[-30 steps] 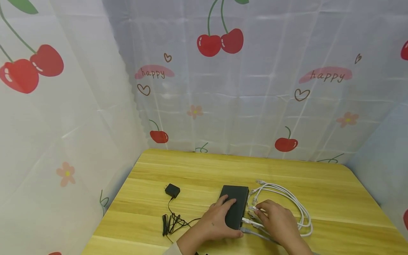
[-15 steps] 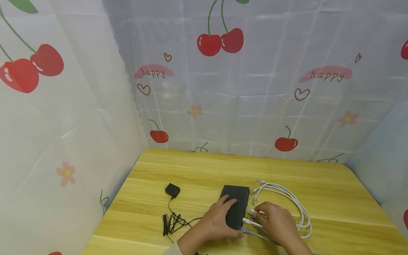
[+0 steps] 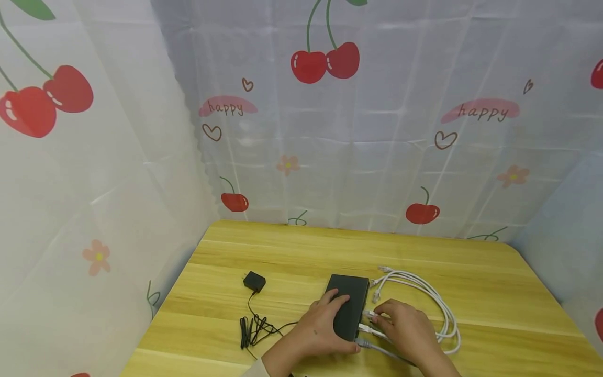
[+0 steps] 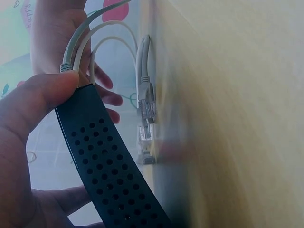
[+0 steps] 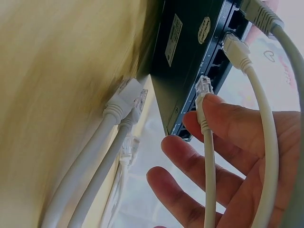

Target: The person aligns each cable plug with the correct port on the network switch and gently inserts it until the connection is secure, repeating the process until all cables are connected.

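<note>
Black perforated casing (image 4: 111, 161) lies gripped by the left hand (image 3: 313, 331), right hand (image 3: 409, 329) pinching a white plug (image 5: 200, 109).

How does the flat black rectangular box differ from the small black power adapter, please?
The flat black rectangular box is larger than the small black power adapter. The left hand grips the box; the adapter lies untouched. The box is slab-like; the adapter is blocky. Both are black.

Black box (image 3: 350, 311); white cables (image 5: 268, 128), grey cable (image 5: 290, 52); yellow wood-grain table (image 3: 282, 251); white curtain (image 3: 353, 173), red cherries (image 3: 309, 68).
</note>
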`<state>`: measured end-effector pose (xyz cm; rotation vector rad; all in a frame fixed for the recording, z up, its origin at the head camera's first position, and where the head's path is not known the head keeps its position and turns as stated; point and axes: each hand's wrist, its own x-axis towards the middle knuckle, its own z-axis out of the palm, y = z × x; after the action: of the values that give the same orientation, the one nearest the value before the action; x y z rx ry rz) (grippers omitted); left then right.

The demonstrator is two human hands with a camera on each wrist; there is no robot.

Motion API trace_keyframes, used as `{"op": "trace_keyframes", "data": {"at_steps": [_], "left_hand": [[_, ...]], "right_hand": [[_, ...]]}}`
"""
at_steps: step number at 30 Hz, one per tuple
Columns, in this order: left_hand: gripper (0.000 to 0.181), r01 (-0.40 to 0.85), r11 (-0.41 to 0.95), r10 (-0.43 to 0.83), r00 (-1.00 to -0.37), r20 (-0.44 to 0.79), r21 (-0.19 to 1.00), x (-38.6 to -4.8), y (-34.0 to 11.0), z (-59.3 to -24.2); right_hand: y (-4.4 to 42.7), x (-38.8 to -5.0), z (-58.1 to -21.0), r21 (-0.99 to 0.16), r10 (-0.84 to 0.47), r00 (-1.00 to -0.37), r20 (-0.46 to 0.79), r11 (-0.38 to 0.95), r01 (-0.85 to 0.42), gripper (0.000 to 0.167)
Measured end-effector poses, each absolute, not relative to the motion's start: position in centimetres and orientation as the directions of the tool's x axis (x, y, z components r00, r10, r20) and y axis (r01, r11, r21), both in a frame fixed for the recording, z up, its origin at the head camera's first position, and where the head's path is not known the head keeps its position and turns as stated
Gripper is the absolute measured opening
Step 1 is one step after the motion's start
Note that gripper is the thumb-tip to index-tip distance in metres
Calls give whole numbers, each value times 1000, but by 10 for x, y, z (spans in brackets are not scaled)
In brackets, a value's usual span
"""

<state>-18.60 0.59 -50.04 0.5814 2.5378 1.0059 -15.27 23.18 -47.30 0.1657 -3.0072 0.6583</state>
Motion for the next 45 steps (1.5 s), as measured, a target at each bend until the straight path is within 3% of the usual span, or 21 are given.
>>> {"op": "trace_keyframes", "data": {"at_steps": [33,45], "left_hand": [[99,261,673,493,-856,-156,692,-185,8,-499],[100,215,677,469,-863,-187,704,-184,8,-499]], "right_hand": [[229,-150,-471,-439,-107,-992,63,890,-124,8],[223,-151,-471,-395,-124,-985,123,904,-163,8]]}}
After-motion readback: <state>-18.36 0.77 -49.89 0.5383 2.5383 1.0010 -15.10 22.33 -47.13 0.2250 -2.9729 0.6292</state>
